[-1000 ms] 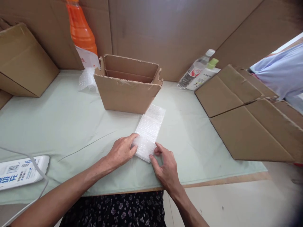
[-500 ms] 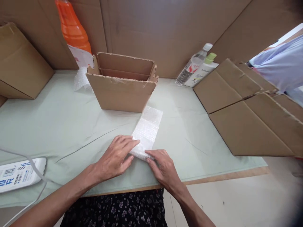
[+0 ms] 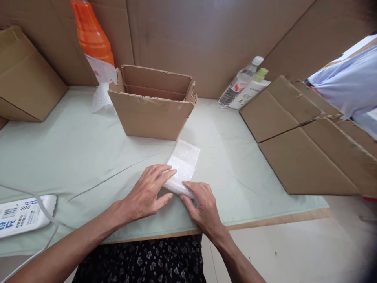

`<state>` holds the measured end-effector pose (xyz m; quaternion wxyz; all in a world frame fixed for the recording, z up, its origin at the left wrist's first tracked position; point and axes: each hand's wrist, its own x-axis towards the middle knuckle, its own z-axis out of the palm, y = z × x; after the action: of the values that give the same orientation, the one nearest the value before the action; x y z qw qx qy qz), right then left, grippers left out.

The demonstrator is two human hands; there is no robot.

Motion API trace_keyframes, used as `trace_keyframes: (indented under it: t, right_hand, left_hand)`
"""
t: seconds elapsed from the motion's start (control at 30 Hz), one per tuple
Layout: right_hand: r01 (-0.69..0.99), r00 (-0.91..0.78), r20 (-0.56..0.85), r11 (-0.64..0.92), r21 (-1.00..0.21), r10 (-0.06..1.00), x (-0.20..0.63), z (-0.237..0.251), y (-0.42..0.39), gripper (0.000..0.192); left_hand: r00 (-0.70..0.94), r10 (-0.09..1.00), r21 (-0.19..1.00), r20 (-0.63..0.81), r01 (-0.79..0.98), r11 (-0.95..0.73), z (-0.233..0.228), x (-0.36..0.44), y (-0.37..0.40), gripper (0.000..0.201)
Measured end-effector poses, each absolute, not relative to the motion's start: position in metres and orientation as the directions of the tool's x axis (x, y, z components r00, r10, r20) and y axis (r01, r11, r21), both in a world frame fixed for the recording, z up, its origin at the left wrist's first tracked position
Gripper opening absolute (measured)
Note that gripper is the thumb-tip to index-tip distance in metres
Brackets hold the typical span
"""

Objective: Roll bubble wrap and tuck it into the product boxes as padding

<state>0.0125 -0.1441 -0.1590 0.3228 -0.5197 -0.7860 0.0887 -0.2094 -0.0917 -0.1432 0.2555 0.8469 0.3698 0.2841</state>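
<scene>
On the cloth-covered table, a strip of clear bubble wrap (image 3: 184,157) lies in front of the cardboard box, its near end folded over into a thick roll. Whatever may be inside the roll is hidden. My left hand (image 3: 149,190) rests its stretched fingertips on the left side of the wrap, thumb held apart. At the right end of the roll, my right hand (image 3: 203,202) has the edge between thumb and fingers. Just behind stands an open-topped cardboard box (image 3: 153,118).
Bubble wrap (image 3: 103,98) and an orange bottle (image 3: 96,39) stand behind the box. A water bottle (image 3: 240,82) and white tube (image 3: 250,92) lean at the back. Cardboard boxes (image 3: 306,153) fill the right. A cable (image 3: 44,210) crosses a white packet (image 3: 26,216) at left.
The flat part of the bubble wrap has become shorter as its near end rolled forward. Both hands have shifted slightly, staying on the wrap.
</scene>
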Motion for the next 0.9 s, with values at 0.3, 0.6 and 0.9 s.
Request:
trace_keyframes:
  t: [0.3,0.6,0.9]
  right_hand:
    - [0.8,-0.249,0.426,0.432,-0.415,0.87,0.02,-0.146,-0.16,0.036]
    - [0.732,-0.227,0.355,0.399,-0.552,0.907,0.017,-0.159,-0.143,0.034]
    - [0.834,-0.265,0.483,0.45,-0.32,0.834,0.011,-0.152,-0.144,0.045]
  left_hand:
    - [0.507,0.862,0.731,-0.012,0.593,-0.338,-0.141,-0.213,-0.093,0.051]
    - [0.575,0.774,0.621,0.264,0.512,-0.593,-0.145,-0.214,-0.1,0.049]
    - [0.444,0.886,0.742,0.133,0.548,-0.386,-0.149,-0.203,-0.074,0.043]
